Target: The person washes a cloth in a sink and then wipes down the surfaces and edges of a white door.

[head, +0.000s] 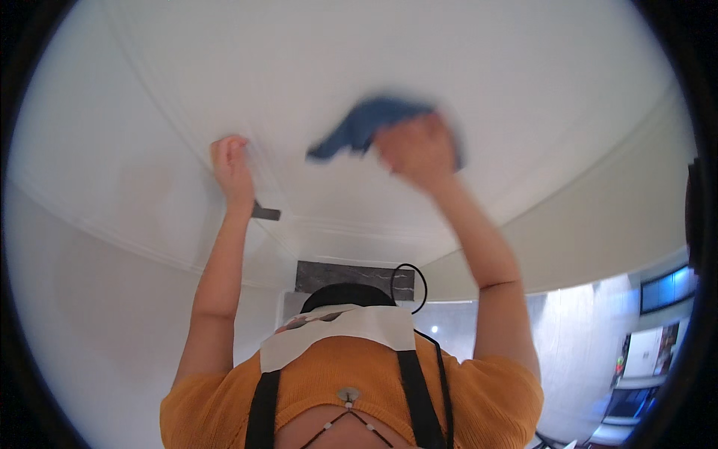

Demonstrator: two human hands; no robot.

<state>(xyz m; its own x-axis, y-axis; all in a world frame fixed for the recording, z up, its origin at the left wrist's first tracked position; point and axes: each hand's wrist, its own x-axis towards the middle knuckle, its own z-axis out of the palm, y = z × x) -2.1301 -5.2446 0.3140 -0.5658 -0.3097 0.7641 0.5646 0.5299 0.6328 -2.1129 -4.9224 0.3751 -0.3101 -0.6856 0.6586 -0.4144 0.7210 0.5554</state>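
My right hand (418,147) is raised against a white panelled surface, probably a door, and grips a blue cloth (373,120). Both are blurred, and the cloth spreads out to the left of the fingers against the white panel (314,62). My left hand (231,160) is raised at the left beside the panel's edge, its fingers curled; whether they hold that edge is not clear. Just below that hand, a dark door handle (266,212) shows partly behind the wrist.
Below the panel lies a dark marbled strip (353,279) on the floor. A black cable (426,286) loops near my body. Pale walls stand at both sides. At the far right are a shiny floor (572,348), a white cabinet (643,352) and a window-like bright pane (667,289).
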